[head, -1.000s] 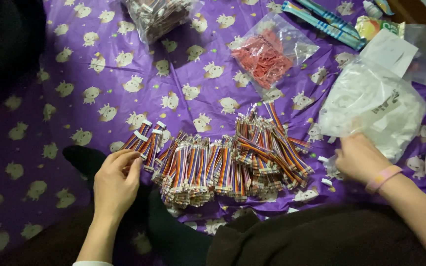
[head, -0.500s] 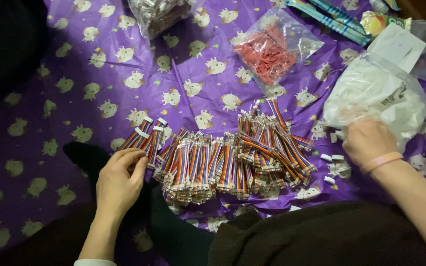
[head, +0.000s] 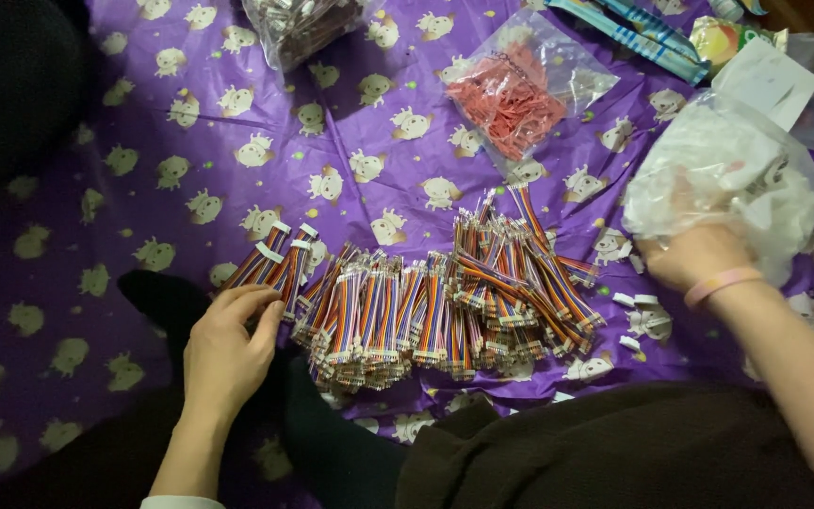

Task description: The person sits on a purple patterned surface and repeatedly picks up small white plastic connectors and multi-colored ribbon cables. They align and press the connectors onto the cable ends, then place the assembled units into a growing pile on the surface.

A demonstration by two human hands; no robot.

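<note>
My left hand [head: 226,341] rests on the purple patterned sheet [head: 237,113], its fingers touching a small bundle of rainbow ribbon cables [head: 270,260] with white connectors. To its right lies a long heap of cable bundles [head: 435,297]. My right hand [head: 694,247], with a pink band on the wrist, reaches into a clear plastic bag of white connector pieces [head: 727,174]; its fingers are hidden inside the bag. A few loose white connectors [head: 644,319] lie below that bag.
A clear bag of red rubber bands [head: 515,90] lies at the upper middle. Another clear bag of dark parts [head: 301,24] sits at the top. Blue strips [head: 628,28] and a white paper [head: 770,80] lie at the upper right. Dark clothing [head: 614,452] covers my lap.
My right hand has moved up and to the right, from the loose connectors into the bag of white pieces. My left hand has stayed on the small cable bundle.
</note>
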